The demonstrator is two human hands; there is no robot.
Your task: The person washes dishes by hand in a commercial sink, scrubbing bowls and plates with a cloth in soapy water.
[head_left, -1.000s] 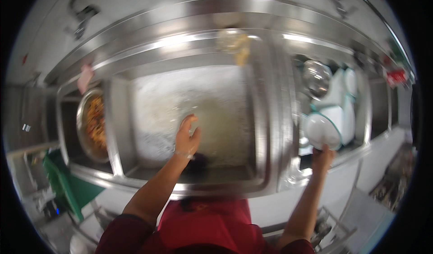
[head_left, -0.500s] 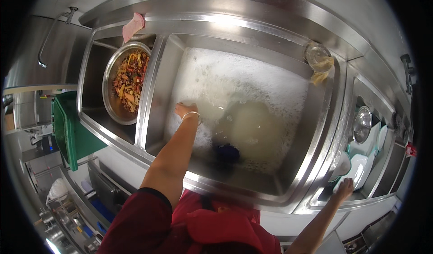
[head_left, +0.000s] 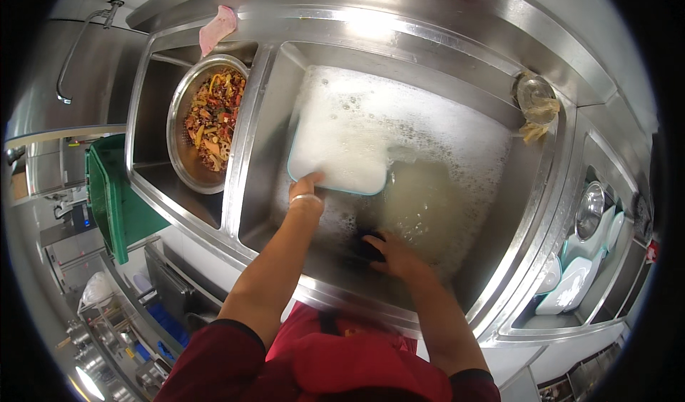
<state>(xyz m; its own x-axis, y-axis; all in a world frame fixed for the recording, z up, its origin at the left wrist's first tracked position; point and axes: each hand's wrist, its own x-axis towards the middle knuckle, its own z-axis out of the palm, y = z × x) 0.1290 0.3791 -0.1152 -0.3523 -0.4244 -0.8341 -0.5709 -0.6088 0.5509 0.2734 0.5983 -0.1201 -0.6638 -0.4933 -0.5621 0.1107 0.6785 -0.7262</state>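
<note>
My left hand (head_left: 307,188) is closed on the near edge of a rectangular dish with a teal rim (head_left: 372,192). Foam covers most of the dish, which lies tilted in the soapy water of the large middle sink (head_left: 262,141). My right hand (head_left: 397,256) is at the water near the sink's front wall. Its thumb and fingers are around a dark blue, soft-looking thing (head_left: 365,248), partly under water; whether it is a cloth or a scrubber I cannot tell.
A steel colander of food scraps (head_left: 173,132) sits in the left basin. A pink cloth (head_left: 217,29) lies on the back ledge. In the right basin are white dishes (head_left: 571,288) and a steel bowl (head_left: 591,209). A clear bowl (head_left: 535,92) rests at the back right corner; a green bin (head_left: 107,195) stands left.
My right hand has come from the white dishes in the right basin to the dark blue thing. My left hand has brought the teal-rimmed dish up into sight at the foam's surface.
</note>
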